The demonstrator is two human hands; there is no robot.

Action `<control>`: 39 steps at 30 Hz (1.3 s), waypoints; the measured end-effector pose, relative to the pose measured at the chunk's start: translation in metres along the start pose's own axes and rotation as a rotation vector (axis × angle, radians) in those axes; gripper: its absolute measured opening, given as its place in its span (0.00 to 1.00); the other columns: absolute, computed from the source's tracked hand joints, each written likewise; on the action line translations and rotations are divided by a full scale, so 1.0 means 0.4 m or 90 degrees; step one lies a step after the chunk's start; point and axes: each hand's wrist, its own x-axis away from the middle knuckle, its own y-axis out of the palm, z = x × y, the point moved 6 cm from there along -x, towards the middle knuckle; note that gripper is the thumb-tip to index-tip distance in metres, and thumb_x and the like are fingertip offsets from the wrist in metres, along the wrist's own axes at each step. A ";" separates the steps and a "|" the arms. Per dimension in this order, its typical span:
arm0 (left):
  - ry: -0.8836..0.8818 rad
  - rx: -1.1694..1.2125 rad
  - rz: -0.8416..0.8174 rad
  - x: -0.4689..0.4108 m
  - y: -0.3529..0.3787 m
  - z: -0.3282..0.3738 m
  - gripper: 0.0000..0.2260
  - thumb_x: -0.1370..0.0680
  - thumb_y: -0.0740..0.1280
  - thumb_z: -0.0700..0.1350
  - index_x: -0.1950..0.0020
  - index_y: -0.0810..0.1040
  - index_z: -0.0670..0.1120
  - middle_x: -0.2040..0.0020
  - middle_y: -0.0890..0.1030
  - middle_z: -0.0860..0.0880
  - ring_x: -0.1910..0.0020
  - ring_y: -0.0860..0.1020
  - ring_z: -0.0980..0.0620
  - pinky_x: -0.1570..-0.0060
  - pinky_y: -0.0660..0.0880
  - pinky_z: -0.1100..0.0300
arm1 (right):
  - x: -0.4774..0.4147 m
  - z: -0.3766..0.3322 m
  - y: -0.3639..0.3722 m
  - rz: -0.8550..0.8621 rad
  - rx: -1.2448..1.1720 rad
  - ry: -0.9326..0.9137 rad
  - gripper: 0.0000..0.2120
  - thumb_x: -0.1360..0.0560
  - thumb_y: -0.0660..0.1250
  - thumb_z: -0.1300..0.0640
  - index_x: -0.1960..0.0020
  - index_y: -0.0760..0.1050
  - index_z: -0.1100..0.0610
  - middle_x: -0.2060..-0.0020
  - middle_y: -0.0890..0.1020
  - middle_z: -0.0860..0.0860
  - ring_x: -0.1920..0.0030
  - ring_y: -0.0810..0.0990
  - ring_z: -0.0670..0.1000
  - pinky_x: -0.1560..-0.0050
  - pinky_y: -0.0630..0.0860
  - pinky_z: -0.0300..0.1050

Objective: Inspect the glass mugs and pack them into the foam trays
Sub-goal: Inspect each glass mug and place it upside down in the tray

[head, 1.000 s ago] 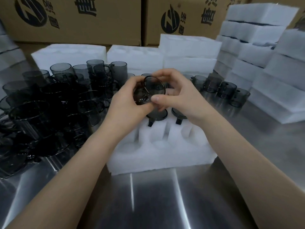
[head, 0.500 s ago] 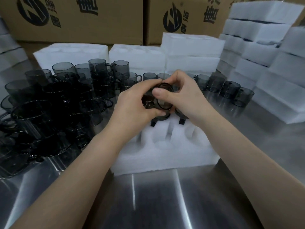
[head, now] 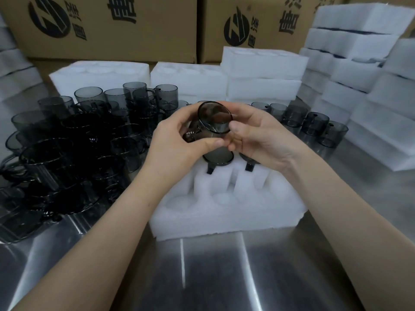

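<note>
Far left, a dense crowd of smoked glass mugs (head: pixel 67 149) stood on the steel table (head: pixel 213 277), some stacked, handles every way. Behind them lay white foam trays (head: pixel 101 72), with printed cardboard boxes (head: pixel 112 30) at the back. Left hand (head: pixel 179 140) was raised over the centre, fingers curled over the top of the held mug (head: pixel 214 118), thumb underneath, the handle side against its palm. The mug was tilted in the air between both hands, one round end turned toward the camera; could not tell if mouth or base. Right hand (head: pixel 258 135) gripped the other side, thumb on the rim, fingers wrapped behind. Right below the hands sat the open foam tray (head: pixel 224 212), two mugs already seated in its far pockets (head: pixel 219 157) (head: pixel 249 163), handles in slots pointing at the camera. Further right, a row of mugs (head: pixel 314 122) stood on the table. Far right, tall stacks of foam blocks (head: pixel 370 86).
</note>
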 end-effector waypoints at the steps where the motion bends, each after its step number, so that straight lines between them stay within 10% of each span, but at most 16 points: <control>1: -0.004 -0.005 -0.001 0.000 0.000 -0.002 0.23 0.34 0.78 0.36 0.44 0.78 0.53 0.51 0.83 0.59 0.49 0.80 0.64 0.49 0.73 0.72 | -0.002 0.002 0.000 0.007 0.023 0.000 0.20 0.28 0.66 0.66 0.37 0.72 0.59 0.50 0.77 0.57 0.64 0.78 0.50 0.64 0.76 0.39; 7: 0.008 -0.098 -0.019 0.004 0.017 0.001 0.25 0.38 0.80 0.45 0.44 0.79 0.60 0.51 0.83 0.62 0.50 0.80 0.64 0.50 0.74 0.70 | -0.004 0.002 -0.005 0.165 0.276 -0.036 0.20 0.39 0.78 0.55 0.53 0.72 0.52 0.54 0.80 0.51 0.57 0.80 0.51 0.59 0.78 0.55; 11: 0.036 -0.186 -0.036 0.010 0.032 0.011 0.27 0.38 0.81 0.46 0.43 0.76 0.61 0.51 0.80 0.65 0.50 0.77 0.67 0.51 0.71 0.75 | -0.003 -0.013 -0.006 0.271 0.395 -0.089 0.16 0.33 0.75 0.45 0.58 0.70 0.51 0.64 0.78 0.45 0.68 0.76 0.42 0.71 0.71 0.36; 15: 0.050 -0.206 -0.053 0.011 0.039 0.021 0.26 0.37 0.78 0.52 0.43 0.73 0.61 0.49 0.79 0.65 0.46 0.77 0.63 0.46 0.71 0.68 | 0.004 -0.021 -0.020 0.311 0.279 -0.107 0.13 0.23 0.64 0.47 0.63 0.71 0.51 0.73 0.74 0.48 0.79 0.70 0.48 0.80 0.64 0.39; 20: 0.026 -0.053 -0.024 0.016 0.022 0.033 0.25 0.33 0.73 0.55 0.41 0.66 0.59 0.46 0.76 0.70 0.42 0.77 0.61 0.40 0.74 0.56 | -0.012 -0.006 -0.020 0.164 0.135 -0.016 0.20 0.18 0.54 0.45 0.37 0.76 0.53 0.42 0.80 0.55 0.54 0.80 0.58 0.60 0.77 0.46; 24: 0.024 0.016 -0.052 0.016 0.025 0.027 0.25 0.29 0.71 0.53 0.37 0.64 0.51 0.41 0.76 0.57 0.39 0.77 0.53 0.37 0.73 0.44 | -0.008 0.002 0.007 0.036 0.032 0.019 0.24 0.17 0.52 0.48 0.30 0.70 0.62 0.38 0.79 0.60 0.39 0.78 0.57 0.42 0.77 0.50; 31: 0.026 -0.086 -0.039 0.013 0.024 0.014 0.31 0.34 0.75 0.44 0.33 0.69 0.52 0.38 0.74 0.55 0.37 0.73 0.61 0.35 0.69 0.61 | 0.004 -0.028 0.012 0.134 0.154 -0.094 0.12 0.29 0.67 0.57 0.46 0.74 0.56 0.51 0.78 0.55 0.61 0.79 0.48 0.67 0.75 0.40; 34: 0.031 -0.154 -0.052 0.010 0.029 0.011 0.32 0.35 0.79 0.42 0.33 0.74 0.50 0.42 0.76 0.56 0.42 0.74 0.63 0.40 0.68 0.70 | 0.007 -0.033 0.031 0.143 0.251 -0.128 0.14 0.34 0.73 0.59 0.51 0.73 0.55 0.55 0.80 0.52 0.60 0.79 0.44 0.64 0.74 0.34; 39: 0.035 -0.148 -0.069 0.012 0.036 0.015 0.34 0.36 0.80 0.41 0.32 0.74 0.51 0.40 0.78 0.54 0.39 0.75 0.58 0.36 0.71 0.58 | 0.015 -0.052 0.031 0.205 0.282 -0.159 0.09 0.29 0.73 0.58 0.59 0.72 0.55 0.67 0.79 0.46 0.69 0.77 0.41 0.69 0.72 0.32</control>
